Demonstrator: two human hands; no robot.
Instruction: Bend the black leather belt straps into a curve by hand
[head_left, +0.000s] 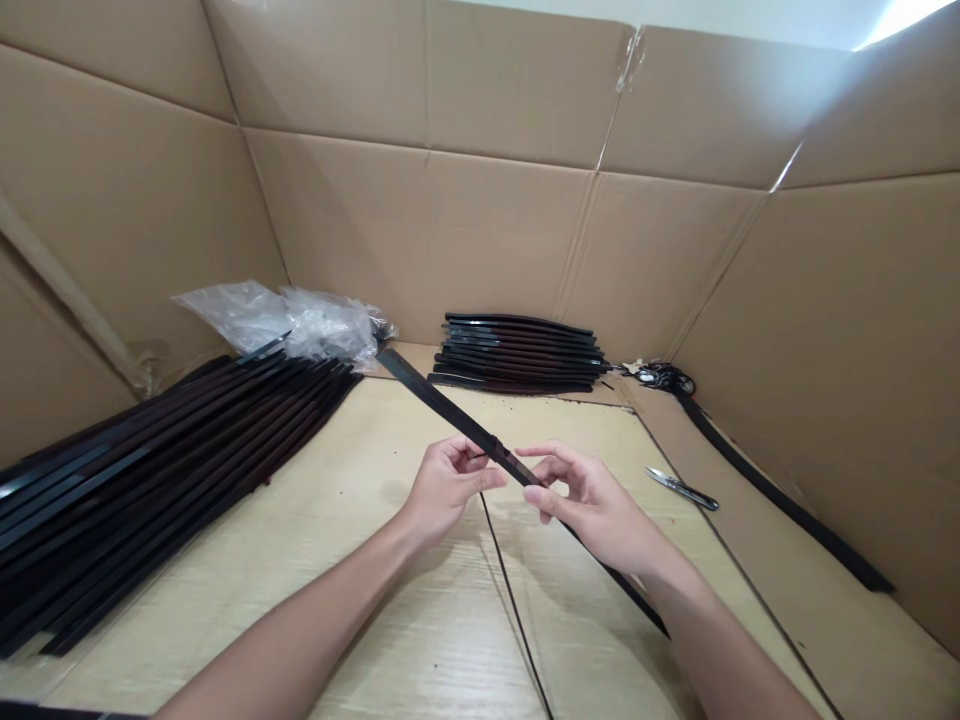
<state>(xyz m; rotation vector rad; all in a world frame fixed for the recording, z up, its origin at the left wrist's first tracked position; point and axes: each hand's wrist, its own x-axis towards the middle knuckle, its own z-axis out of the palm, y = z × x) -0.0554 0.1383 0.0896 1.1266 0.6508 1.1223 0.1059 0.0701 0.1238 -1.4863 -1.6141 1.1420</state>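
A long, dark, slightly curved slat, shaped like a sword scabbard, slants across the middle from upper left to lower right. My right hand pinches it between thumb and fingers just below its middle, index finger stretched out. My left hand is closed beside the slat, fingertips at a small dark knot or wrap on it. A thin dark cord hangs from my left fingers to the near edge of the table; the exact grip on it is partly hidden.
Several similar dark slats lie piled at the left, with more stacked at the back. Clear plastic bags sit at back left. Small thread snips, a bundle of dark cords and a single slat lie right. Cardboard walls surround the table.
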